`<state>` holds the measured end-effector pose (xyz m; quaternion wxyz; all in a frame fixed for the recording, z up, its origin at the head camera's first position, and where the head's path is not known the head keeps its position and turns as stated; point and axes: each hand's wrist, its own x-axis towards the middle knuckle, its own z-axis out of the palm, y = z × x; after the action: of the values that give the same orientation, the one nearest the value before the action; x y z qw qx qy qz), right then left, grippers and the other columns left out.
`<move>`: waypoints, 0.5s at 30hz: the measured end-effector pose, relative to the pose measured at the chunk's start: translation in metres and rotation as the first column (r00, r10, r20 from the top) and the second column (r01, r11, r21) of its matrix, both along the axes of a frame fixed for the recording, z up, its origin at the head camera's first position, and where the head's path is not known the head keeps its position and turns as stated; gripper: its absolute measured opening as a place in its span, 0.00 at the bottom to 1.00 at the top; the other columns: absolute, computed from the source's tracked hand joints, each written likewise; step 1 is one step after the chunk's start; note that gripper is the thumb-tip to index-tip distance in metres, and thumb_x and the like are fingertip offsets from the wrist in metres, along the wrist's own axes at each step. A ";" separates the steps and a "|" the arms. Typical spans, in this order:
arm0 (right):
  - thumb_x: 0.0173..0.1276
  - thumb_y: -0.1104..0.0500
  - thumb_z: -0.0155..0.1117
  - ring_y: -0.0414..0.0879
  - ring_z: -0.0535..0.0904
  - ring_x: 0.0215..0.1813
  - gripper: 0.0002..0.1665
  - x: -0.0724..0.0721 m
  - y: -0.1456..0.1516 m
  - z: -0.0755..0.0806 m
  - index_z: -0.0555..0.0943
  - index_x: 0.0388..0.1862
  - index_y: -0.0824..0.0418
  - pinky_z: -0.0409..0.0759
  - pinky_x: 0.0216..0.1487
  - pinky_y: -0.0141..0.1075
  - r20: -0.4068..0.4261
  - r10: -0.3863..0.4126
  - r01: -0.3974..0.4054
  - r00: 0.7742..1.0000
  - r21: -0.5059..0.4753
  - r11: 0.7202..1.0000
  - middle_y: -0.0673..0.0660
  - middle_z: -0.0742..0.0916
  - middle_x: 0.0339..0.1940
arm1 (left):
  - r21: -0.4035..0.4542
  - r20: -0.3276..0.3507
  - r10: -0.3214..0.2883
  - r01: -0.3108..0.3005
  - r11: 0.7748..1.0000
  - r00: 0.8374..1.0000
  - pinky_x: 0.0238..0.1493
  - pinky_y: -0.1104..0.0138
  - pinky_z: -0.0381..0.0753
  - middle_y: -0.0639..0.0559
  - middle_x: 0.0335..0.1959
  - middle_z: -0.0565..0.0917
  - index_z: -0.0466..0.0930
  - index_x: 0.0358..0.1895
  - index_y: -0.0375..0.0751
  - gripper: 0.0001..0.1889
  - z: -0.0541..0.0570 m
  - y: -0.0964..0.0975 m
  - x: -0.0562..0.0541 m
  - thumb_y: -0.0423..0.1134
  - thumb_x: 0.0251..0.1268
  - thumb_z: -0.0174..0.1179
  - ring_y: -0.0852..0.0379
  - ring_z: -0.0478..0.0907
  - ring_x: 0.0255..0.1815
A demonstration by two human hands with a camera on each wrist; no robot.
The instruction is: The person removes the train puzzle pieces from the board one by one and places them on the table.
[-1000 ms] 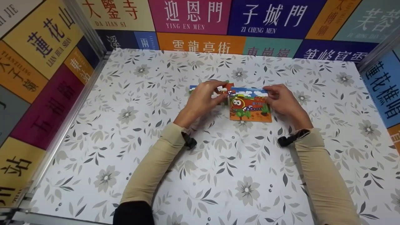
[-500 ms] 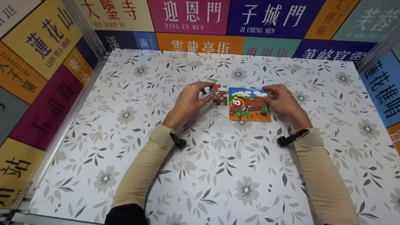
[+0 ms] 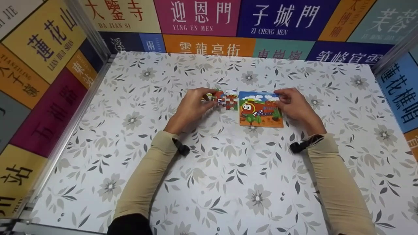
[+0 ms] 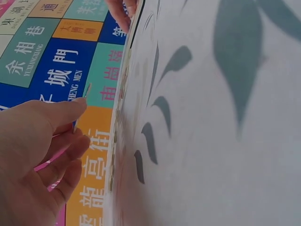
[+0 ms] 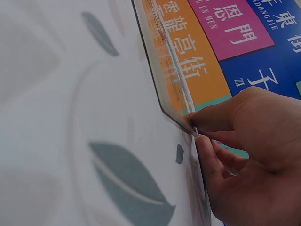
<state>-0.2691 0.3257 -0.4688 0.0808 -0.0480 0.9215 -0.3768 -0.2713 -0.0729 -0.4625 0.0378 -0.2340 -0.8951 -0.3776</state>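
On the table lies a square picture board [image 3: 261, 111] printed with a red cartoon train. My right hand [image 3: 295, 104] pinches its right edge near the upper corner; the right wrist view shows thumb and fingertips on the board's edge [image 5: 162, 101]. To the left, my left hand [image 3: 192, 106] holds a small jigsaw puzzle piece [image 3: 218, 96] between thumb and forefinger. Seen edge-on in the left wrist view, that piece [image 4: 88, 89] is thin. Joined puzzle pieces [image 3: 232, 100] lie between the left fingertips and the board. More of them are partly hidden behind the left hand.
A white tabletop [image 3: 225, 176] with a grey leaf and flower pattern spreads around the hands. Coloured panels with printed characters [image 3: 199, 16] stand along the back and both sides. A metal frame [image 3: 65, 225] runs along the front left edge.
My left hand has moved left, away from the board, carrying the puzzle piece. The joined pieces beside the board show more now. My right hand and the board stay in place.
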 end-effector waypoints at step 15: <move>0.83 0.61 0.62 0.63 0.77 0.71 0.30 -0.001 0.000 -0.001 0.74 0.80 0.61 0.73 0.78 0.56 0.000 -0.009 0.009 1.000 -0.016 1.000 0.70 0.73 0.71 | -0.155 0.086 -0.052 0.065 0.986 0.995 0.61 0.56 0.85 0.50 0.57 0.90 0.88 0.66 0.47 0.20 -0.003 -0.004 0.001 0.41 0.74 0.72 0.53 0.86 0.55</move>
<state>-0.2699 0.3256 -0.4700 0.0790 -0.0446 0.9187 -0.3844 -0.2704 -0.0766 -0.4656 -0.0283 -0.2469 -0.9157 -0.3158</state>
